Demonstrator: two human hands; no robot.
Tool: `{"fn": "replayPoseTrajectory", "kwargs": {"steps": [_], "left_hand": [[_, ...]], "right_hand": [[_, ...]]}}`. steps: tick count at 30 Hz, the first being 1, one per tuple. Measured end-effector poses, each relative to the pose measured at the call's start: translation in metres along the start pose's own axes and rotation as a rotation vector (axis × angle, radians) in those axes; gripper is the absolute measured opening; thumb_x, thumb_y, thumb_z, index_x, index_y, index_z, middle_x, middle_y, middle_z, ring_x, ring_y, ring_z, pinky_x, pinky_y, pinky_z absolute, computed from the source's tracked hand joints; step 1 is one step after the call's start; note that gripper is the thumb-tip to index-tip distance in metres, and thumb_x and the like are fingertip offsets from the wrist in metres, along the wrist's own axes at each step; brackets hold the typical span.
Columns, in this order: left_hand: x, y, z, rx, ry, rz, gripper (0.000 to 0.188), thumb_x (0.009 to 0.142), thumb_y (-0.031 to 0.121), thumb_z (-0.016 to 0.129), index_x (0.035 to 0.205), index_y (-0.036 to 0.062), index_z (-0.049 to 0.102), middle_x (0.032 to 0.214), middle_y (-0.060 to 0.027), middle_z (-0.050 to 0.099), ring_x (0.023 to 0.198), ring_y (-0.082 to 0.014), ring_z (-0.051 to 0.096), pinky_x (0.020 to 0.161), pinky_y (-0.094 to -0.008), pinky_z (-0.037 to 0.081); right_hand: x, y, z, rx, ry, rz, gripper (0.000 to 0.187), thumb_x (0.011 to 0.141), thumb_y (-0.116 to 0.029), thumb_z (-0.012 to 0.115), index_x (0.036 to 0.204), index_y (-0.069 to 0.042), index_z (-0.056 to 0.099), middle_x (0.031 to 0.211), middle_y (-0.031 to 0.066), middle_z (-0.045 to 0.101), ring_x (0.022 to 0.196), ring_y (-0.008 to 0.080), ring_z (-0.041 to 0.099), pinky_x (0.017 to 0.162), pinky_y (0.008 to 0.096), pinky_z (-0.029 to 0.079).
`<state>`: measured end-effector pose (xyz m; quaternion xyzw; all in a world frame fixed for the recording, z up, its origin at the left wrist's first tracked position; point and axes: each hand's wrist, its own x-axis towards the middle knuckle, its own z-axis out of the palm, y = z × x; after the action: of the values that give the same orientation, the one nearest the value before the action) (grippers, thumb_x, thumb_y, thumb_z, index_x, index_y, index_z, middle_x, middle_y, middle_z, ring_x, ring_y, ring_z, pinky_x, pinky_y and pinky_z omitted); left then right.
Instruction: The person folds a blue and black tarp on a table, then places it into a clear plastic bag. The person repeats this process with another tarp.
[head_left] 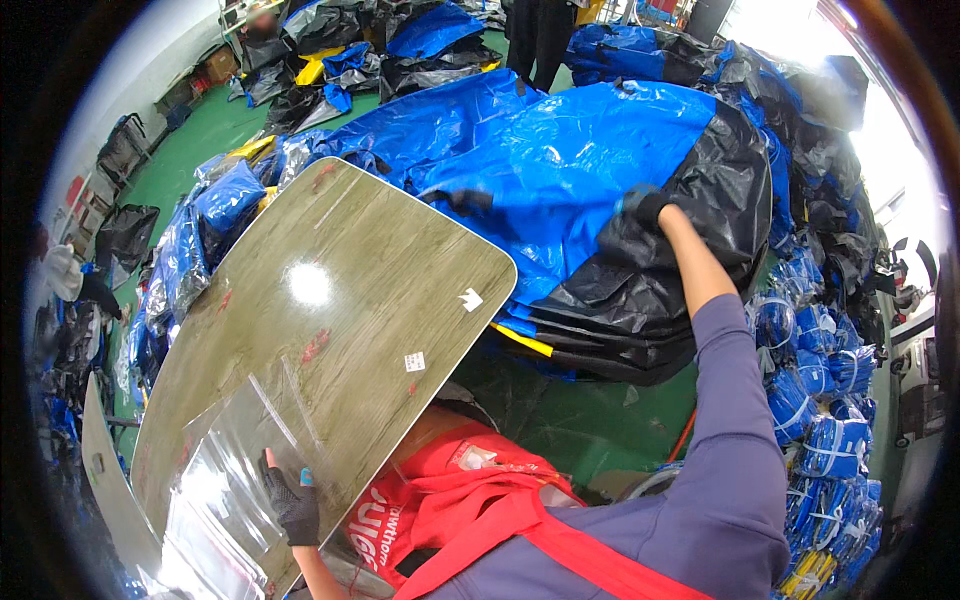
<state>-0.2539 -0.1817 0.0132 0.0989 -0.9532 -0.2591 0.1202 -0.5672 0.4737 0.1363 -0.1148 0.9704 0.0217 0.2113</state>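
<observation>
My left hand point(293, 502), in a dark glove with bare fingertips, rests with fingers stretched out on a stack of clear plastic bags point(220, 470). The bags lie at the near end of a wood-grain tabletop point(390, 260) with rounded corners. Reaching far forward, my gloved right hand point(645, 206) is at a large blue and black tarpaulin point(560, 150), near where its two colours meet. That hand is blurred, and its grip on the sheet cannot be made out. A yellow strip point(522, 340) shows under the tarpaulin's near edge.
Bundles of folded blue sheets point(835, 445) tied with bands are piled at the right. More blue and black sheeting point(430, 35) covers the green floor point(185, 160) at the back, where a person in dark trousers point(540, 40) stands. Packed blue bundles point(185, 245) lie along the tabletop's left side.
</observation>
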Motion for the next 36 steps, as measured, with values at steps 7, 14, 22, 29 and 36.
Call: {"fn": "replayPoseTrajectory", "kwargs": {"steps": [7,14,22,29,36], "left_hand": [[0.044,0.001,0.014,-1.233,-0.277,-0.345,0.066,0.097,0.052,0.042,0.141,0.003,0.037,0.139,-0.0208,0.045,0.129,-0.0339,0.045,0.108,-0.0459,0.034],[0.146,-0.052,-0.038,-1.822,-0.617,-0.219,0.084,0.085,0.072,0.041,0.137,0.0068,0.042,0.133,-0.0168,0.049,0.112,-0.0337,0.054,0.096,-0.0503,0.044],[0.155,-0.071,-0.057,-0.768,-0.106,-0.299,0.051,0.079,0.024,0.072,0.123,0.0029,0.057,0.111,-0.011,0.064,0.101,-0.0236,0.061,0.087,-0.0389,0.048],[0.09,-0.08,-0.132,0.416,0.423,-0.145,0.063,0.09,0.049,0.056,0.131,0.0016,0.052,0.123,-0.0268,0.056,0.113,-0.0434,0.053,0.094,-0.0486,0.042],[0.01,-0.19,-0.147,0.5,0.046,-0.725,0.067,0.089,0.043,0.052,0.145,0.0089,0.034,0.114,-0.0272,0.062,0.101,-0.0425,0.062,0.088,-0.0488,0.048]], "right_hand": [[-0.088,-0.158,0.022,0.706,0.221,-0.887,0.039,0.093,-0.016,0.059,0.13,-0.006,0.055,0.122,0.01,0.062,0.114,0.0193,0.056,0.099,0.0346,0.044],[-0.155,-0.284,0.08,0.434,-0.964,-1.102,0.042,0.09,-0.046,0.059,0.097,-0.005,0.064,0.09,0.0146,0.066,0.085,0.0279,0.062,0.076,0.0397,0.047],[-0.052,-0.184,0.0,0.066,0.937,0.225,0.055,0.078,-0.042,0.066,0.112,0.001,0.058,0.111,0.0238,0.061,0.099,0.0368,0.062,0.085,0.0451,0.049],[0.03,-0.2,0.014,0.149,0.514,-0.048,0.044,0.088,-0.045,0.052,0.102,-0.005,0.065,0.093,0.0247,0.066,0.084,0.0411,0.065,0.074,0.0493,0.051],[0.076,-0.244,0.048,0.224,0.597,-0.023,0.058,0.083,-0.056,0.058,0.099,-0.001,0.065,0.093,0.0266,0.066,0.089,0.0376,0.066,0.077,0.047,0.052]]}}
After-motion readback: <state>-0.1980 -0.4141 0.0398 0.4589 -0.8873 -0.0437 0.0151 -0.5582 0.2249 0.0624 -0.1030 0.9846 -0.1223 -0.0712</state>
